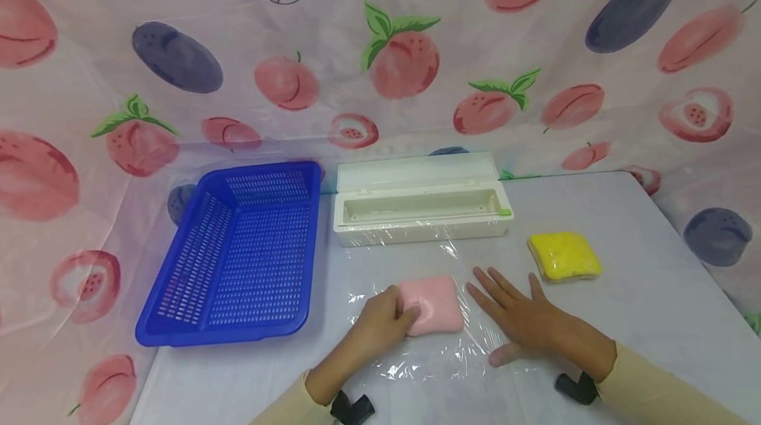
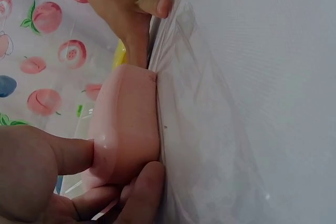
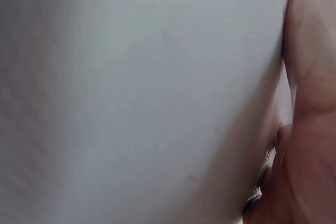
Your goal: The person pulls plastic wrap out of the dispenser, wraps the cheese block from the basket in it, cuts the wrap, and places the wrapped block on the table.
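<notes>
My left hand (image 1: 380,319) pinches the left side of a pink cushion-shaped block (image 1: 436,306), thumb on top and fingers against the lower edge. In the left wrist view the pink block (image 2: 128,124) shows a smooth, thick side, low over the film. A sheet of clear cling film (image 1: 410,369) is spread beneath the block and runs back to a white cling film dispenser (image 1: 422,232) with its lid raised. Fingers spread, my right hand (image 1: 529,322) rests flat at the film's right edge. In the right wrist view, the thumb (image 3: 312,51) lies along the white surface.
To the left stands a blue perforated plastic basket (image 1: 309,266). A yellow cushion-shaped block (image 1: 565,256) with a brownish side, shiny on top, lies beyond my right hand. Behind the white table (image 1: 648,319) hangs a fruit-patterned curtain (image 1: 333,28).
</notes>
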The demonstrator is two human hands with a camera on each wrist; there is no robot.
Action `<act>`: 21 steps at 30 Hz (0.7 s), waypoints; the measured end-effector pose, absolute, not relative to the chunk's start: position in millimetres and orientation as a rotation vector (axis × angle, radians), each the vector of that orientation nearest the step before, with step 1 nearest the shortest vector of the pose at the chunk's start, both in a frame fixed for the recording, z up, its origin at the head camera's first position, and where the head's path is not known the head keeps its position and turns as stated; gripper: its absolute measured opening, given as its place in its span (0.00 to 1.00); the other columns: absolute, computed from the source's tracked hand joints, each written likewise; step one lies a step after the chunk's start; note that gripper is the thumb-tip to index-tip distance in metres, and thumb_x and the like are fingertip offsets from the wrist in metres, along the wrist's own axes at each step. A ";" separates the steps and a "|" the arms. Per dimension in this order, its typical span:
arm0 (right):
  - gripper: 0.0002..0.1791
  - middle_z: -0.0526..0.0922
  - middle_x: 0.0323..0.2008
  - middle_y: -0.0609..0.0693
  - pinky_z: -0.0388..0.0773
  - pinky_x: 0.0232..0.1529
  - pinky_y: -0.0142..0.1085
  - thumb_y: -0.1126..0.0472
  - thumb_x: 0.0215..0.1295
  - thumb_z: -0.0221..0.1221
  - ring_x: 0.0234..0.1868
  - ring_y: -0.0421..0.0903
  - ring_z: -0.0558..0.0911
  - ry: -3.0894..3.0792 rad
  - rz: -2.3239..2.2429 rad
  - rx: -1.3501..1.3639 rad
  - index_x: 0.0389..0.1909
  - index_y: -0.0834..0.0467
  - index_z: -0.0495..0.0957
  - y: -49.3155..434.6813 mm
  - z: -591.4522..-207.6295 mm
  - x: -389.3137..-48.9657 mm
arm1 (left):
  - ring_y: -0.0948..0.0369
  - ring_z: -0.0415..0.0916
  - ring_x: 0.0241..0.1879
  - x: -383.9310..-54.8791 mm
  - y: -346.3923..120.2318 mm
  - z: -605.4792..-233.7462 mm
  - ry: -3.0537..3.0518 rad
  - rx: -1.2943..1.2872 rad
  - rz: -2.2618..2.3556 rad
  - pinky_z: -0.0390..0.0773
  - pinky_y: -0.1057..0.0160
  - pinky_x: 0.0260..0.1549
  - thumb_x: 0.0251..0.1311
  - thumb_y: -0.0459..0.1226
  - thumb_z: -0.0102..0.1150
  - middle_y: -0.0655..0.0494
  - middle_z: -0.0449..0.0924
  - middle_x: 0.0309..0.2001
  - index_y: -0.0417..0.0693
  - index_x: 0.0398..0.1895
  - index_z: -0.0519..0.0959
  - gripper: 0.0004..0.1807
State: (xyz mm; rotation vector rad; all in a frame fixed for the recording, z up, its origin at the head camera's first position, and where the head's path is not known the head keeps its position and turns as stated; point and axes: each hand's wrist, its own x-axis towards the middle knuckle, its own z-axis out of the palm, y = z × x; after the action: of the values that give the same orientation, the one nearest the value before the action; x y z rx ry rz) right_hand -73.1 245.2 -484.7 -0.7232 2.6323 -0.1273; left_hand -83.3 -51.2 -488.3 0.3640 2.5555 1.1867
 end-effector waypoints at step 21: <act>0.63 0.43 0.84 0.46 0.48 0.67 0.79 0.22 0.46 0.65 0.83 0.58 0.47 2.603 -0.238 -0.649 0.82 0.38 0.50 255.1 -483.2 -77.7 | 0.66 0.62 0.22 -84.9 -52.0 -497.2 2.625 0.467 1.063 0.66 0.68 0.22 0.68 0.43 0.62 0.61 0.65 0.22 0.49 0.27 0.68 0.16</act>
State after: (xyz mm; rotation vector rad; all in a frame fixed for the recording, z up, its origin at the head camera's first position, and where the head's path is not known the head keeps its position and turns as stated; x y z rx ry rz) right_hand -77.7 255.1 -483.2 -0.6492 2.6034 -0.2375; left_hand -84.9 -52.0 -497.2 0.4673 2.6248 1.0634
